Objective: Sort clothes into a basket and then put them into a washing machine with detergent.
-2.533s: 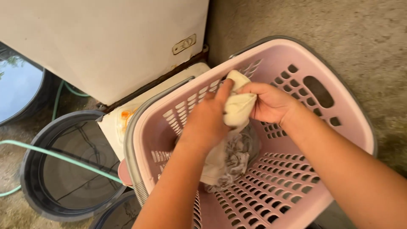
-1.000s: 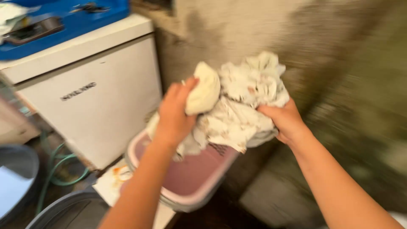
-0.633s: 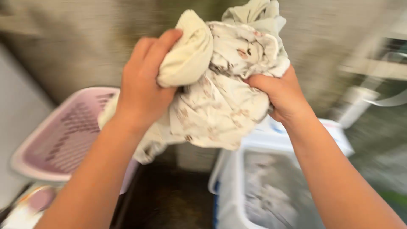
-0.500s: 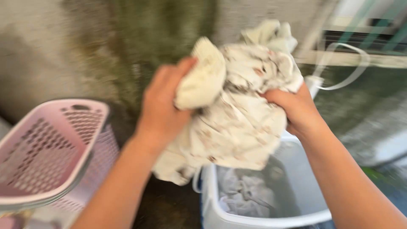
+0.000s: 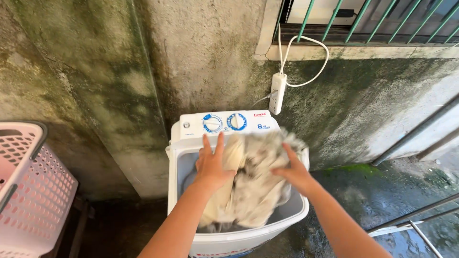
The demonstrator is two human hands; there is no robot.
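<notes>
Left hand [image 5: 213,165] and right hand [image 5: 291,169], fingers spread flat, no closed grasp, pressing blurred cream patterned cloth bundle [image 5: 251,184] over open white plastic top-loading washing machine [image 5: 184,153]

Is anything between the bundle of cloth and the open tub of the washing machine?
Nothing visible: the cloth already hangs into the washing machine tub, with the left hand and right hand open on it.

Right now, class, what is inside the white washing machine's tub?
A bundle of pale patterned cloth fills the tub, both hands pressed open on it. Anything beneath is covered.
</notes>
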